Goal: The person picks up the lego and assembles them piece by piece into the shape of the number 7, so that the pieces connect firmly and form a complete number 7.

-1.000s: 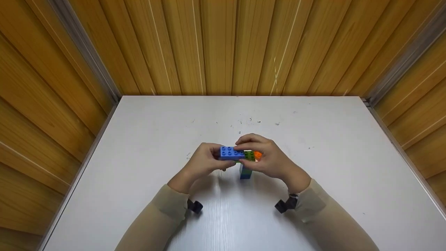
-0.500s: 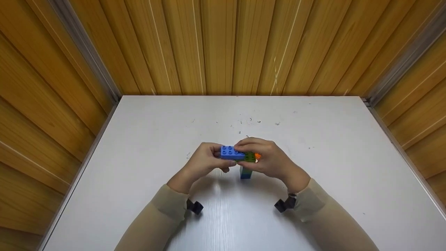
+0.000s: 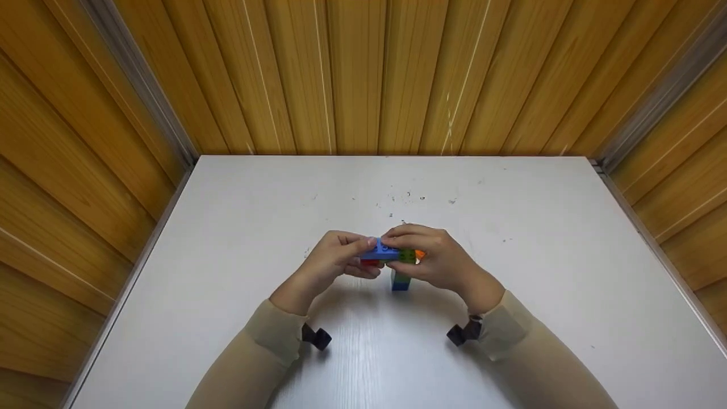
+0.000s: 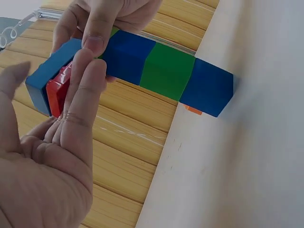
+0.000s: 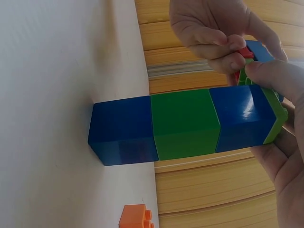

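Note:
A tower of toy building bricks (image 5: 185, 124), blue, green and blue, stands upright on the table. A light green plate (image 5: 274, 114) caps it and reaches out to the left. On this overhang sits a blue brick (image 3: 381, 250), with a red brick (image 4: 57, 92) underneath. My left hand (image 3: 321, 264) pinches the blue and red bricks, thumb on top and fingers below, against the red one. My right hand (image 3: 446, 255) grips the light green plate at the tower's top, its fingertips reaching the blue brick's right part. Fingers hide much of the joined pieces.
An orange brick (image 5: 133, 216) lies on the white table (image 3: 272, 193) behind the tower, partly covered by the right hand in the head view. Wood-panelled walls (image 3: 358, 74) enclose the table's back and sides. Black wrist cameras (image 3: 322, 339) hang below both sleeves.
My left thumb has shifted from the blue brick's front side onto its top, and the fingers now lie beneath. The red brick has come into sight. My right hand has dipped slightly.

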Demonstrator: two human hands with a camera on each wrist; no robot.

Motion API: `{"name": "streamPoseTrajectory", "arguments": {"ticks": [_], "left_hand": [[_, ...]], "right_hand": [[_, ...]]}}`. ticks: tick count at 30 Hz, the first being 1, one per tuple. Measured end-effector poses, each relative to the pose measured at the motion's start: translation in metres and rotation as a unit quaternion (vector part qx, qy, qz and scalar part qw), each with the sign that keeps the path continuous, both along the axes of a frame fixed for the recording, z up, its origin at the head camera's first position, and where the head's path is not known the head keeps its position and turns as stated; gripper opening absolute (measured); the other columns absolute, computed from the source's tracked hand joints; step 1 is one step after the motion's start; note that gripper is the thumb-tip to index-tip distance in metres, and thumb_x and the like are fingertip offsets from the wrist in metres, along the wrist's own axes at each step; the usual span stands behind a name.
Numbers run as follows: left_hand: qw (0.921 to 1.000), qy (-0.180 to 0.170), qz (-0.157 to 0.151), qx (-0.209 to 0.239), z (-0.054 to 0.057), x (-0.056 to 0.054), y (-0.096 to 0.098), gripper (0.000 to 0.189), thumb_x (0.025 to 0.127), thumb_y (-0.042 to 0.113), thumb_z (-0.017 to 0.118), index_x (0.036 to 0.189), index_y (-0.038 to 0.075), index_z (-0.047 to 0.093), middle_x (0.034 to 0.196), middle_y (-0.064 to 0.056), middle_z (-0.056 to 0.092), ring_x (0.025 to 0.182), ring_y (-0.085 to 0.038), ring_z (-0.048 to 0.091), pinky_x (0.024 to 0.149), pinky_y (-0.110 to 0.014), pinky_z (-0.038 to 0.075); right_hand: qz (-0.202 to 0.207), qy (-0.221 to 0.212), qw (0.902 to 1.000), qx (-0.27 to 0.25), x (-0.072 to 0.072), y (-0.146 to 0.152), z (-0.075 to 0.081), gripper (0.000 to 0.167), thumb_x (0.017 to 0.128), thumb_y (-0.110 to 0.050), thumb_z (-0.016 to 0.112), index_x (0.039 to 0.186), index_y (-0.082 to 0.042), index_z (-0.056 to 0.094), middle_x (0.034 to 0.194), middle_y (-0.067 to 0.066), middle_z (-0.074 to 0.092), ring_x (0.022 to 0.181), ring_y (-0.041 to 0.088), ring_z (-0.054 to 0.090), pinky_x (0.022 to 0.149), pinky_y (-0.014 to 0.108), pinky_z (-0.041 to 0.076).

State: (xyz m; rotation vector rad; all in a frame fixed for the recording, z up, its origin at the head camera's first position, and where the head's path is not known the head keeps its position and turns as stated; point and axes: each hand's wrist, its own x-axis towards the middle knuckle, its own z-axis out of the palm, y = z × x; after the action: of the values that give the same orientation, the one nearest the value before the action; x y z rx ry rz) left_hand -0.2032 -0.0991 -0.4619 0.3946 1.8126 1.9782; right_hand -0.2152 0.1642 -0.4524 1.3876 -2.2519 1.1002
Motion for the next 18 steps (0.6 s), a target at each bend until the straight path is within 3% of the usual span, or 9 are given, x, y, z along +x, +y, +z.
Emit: {"name": "streamPoseTrajectory", "arguments": {"ticks": [7, 18], "left_hand": [[0.9993, -0.036, 0.009, -0.002, 0.0047, 0.0017, 0.002, 0.04, 0.11, 0.03, 0.073, 0.121, -0.007, 0.08, 0.094, -0.006, 0.086, 0.079, -0.014, 0.084, 0.084, -0.036, 0.072], [0.997, -0.073, 0.008, 0.024, 0.0059, 0.0024, 0.0011, 0.035, 0.109, 0.024, 0.074, 0.12, -0.009, 0.08, 0.097, -0.006, 0.086, 0.08, -0.014, 0.084, 0.084, -0.034, 0.072]], "right_hand": [[-0.001, -0.003, 1.0, -0.004, 0.0009, -0.0002, 0.0003, 0.041, 0.089, 0.001, 0.094, 0.128, -0.006, 0.085, 0.129, 0.01, 0.083, 0.117, 0.031, 0.082, 0.107, 0.023, 0.064], [0.015, 0.018, 0.9996, -0.012, -0.003, 0.0014, -0.0022, 0.044, 0.084, 0.006, 0.096, 0.126, -0.004, 0.085, 0.129, 0.014, 0.084, 0.116, 0.035, 0.083, 0.109, 0.012, 0.056]]}}
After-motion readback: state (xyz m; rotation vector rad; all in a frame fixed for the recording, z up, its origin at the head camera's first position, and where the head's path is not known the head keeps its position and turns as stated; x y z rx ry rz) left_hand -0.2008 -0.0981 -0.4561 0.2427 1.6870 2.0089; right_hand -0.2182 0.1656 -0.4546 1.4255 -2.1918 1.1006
